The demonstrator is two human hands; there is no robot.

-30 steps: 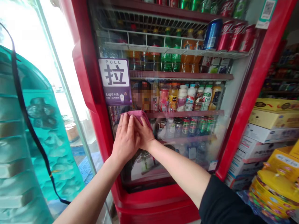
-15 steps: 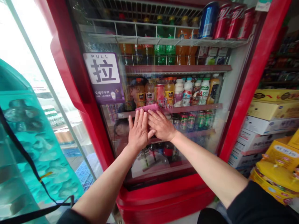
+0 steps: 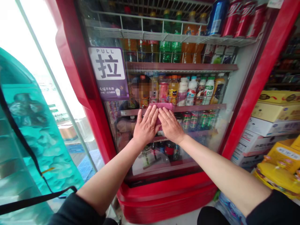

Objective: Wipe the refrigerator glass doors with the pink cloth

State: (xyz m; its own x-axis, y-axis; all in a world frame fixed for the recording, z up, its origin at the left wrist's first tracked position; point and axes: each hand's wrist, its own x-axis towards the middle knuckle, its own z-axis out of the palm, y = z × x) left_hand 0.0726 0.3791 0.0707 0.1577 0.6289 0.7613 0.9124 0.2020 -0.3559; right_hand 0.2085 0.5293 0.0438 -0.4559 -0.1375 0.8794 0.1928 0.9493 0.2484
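Pink cloth pressed on the cooler's glass door, left hand and right hand both spread wide over it.

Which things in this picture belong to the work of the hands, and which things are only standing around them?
In the work: left hand, right hand, pink cloth, glass door of the red drinks cooler.
Only around: Coca-Cola cans, stacked cartons, teal plastic sheet.

Left hand and right hand spread flat.
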